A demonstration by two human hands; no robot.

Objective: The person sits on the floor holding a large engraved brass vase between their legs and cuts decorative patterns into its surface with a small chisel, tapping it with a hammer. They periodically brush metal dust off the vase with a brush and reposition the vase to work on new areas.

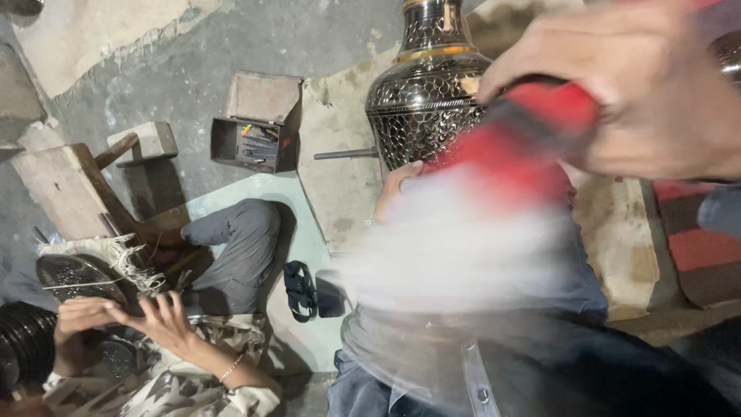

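Clearly the left hand (397, 189) steadies the engraved metal vase (428, 93), fingers pressed flat against its belly, while the right hand (633, 93) grips a red-handled brush (532, 131), bristles blurred.

Dark vase (424, 100) with a silvery lattice pattern, gold bands; cloth (532, 131) apparently red and white.

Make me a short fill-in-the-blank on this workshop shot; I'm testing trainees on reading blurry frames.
1. The right hand grips a brush handle coloured ____.
2. The left hand rests against the engraved metal ____.
3. The open toolbox sits on the ____.
4. The co-worker's hands work beside a perforated metal ____.

Missing words: red; vase; floor; plate
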